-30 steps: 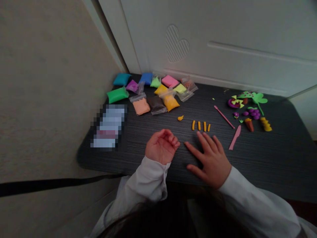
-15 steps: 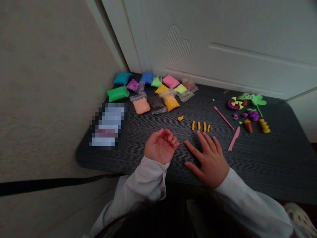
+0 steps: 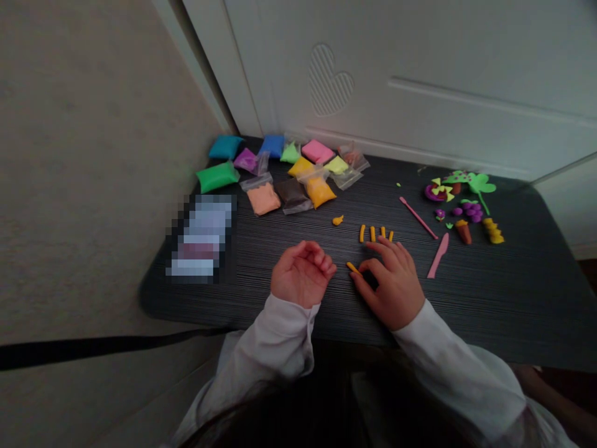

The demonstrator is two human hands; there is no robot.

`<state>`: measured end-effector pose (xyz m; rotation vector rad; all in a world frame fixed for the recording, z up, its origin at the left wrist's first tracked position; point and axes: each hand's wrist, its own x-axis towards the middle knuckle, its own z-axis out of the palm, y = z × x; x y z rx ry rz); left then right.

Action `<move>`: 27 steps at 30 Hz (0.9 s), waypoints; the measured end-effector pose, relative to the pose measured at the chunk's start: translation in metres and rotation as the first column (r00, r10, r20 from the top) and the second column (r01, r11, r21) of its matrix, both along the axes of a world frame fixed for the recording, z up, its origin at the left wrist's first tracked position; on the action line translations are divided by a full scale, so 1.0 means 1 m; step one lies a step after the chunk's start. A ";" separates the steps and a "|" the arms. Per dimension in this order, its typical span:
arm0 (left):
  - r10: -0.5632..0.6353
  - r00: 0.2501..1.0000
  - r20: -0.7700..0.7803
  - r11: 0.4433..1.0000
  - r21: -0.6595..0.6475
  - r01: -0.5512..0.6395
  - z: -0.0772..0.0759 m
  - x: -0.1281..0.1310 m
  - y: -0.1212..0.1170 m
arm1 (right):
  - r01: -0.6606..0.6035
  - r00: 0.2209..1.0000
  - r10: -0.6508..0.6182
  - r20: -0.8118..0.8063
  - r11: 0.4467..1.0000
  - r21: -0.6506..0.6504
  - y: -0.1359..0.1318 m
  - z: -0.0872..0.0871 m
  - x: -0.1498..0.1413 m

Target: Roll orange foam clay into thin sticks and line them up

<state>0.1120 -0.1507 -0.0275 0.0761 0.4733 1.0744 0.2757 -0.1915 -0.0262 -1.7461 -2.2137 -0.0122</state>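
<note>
My right hand [image 3: 392, 283] pinches a thin orange clay roll [image 3: 353, 267] between thumb and forefinger, low over the dark tabletop; its other fingers reach forward. Just beyond those fingertips, several short orange clay sticks [image 3: 372, 234] lie in a row. To the left of the roll rests my left hand [image 3: 303, 274], palm up with the fingers curled in together, and nothing shows in it. A small orange clay lump [image 3: 338, 220] lies farther back, between the hands.
Bags of coloured clay [image 3: 295, 194] cover the back left. A blurred-out flat object [image 3: 201, 236] lies at the left. Right of my hands are a pink clay knife [image 3: 438, 255], a pink stick tool [image 3: 418, 217] and finished clay pieces [image 3: 473, 211]. A white panel [image 3: 373, 106] stands behind the table.
The right hand's spread fingers have drawn together, and thumb and forefinger now grip the orange roll, more of which shows. The left hand stays nearly still. The view has shifted slightly.
</note>
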 end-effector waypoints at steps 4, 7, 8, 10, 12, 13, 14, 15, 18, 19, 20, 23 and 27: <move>0.001 1.000 0.004 1.000 0.005 -0.001 0.000 0.000 0.000 | 0.000 1.000 0.000 0.009 1.000 0.004 -0.005 0.000 0.005; 0.007 1.000 0.000 1.000 0.011 -0.007 0.001 0.000 0.000 | -0.019 1.000 0.019 0.019 1.000 -0.024 -0.008 -0.001 0.011; 0.009 1.000 -0.002 1.000 0.010 -0.009 0.001 0.000 -0.001 | -0.035 0.999 0.035 0.021 0.999 -0.027 -0.009 -0.002 0.013; 0.009 1.000 -0.004 1.000 0.003 -0.009 0.002 0.000 -0.001 | -0.087 0.995 0.089 0.038 0.996 -0.036 -0.011 -0.002 0.017; 0.004 1.000 -0.001 1.000 -0.004 -0.004 0.002 0.000 -0.001 | -0.145 0.985 0.151 0.083 0.987 -0.071 -0.013 -0.002 0.019; 0.003 1.000 0.001 1.000 -0.006 -0.003 0.002 0.000 0.000 | -0.165 0.979 0.175 0.108 0.981 -0.099 -0.014 -0.001 0.019; 0.004 1.000 0.002 1.000 -0.006 -0.004 0.002 0.000 0.000 | -0.179 0.972 0.196 0.129 0.975 -0.129 -0.016 -0.001 0.019; 0.006 1.000 0.004 1.000 -0.004 -0.006 0.002 0.000 0.000 | -0.190 0.967 0.213 0.142 0.969 -0.158 -0.018 0.000 0.018; 0.007 1.000 0.008 1.000 0.002 -0.007 0.001 -0.001 0.001 | -0.223 0.955 0.258 0.148 0.951 -0.216 -0.024 -0.001 0.013; 0.004 1.000 0.009 1.000 0.004 -0.004 0.001 -0.001 0.000 | -0.237 0.951 0.273 0.147 0.945 -0.225 -0.026 -0.001 0.011; 0.000 1.000 0.009 1.000 0.004 0.000 0.001 -0.001 0.000 | -0.250 0.947 0.287 0.145 0.941 -0.230 -0.027 -0.001 0.010; 0.005 1.000 -0.003 1.000 -0.001 -0.005 0.001 0.000 0.000 | -0.267 0.941 0.306 0.142 0.933 -0.240 -0.026 -0.001 0.010; 0.008 1.000 -0.016 1.000 -0.011 -0.008 0.002 0.000 -0.001 | -0.164 0.965 0.205 0.165 0.959 -0.230 -0.020 -0.001 0.016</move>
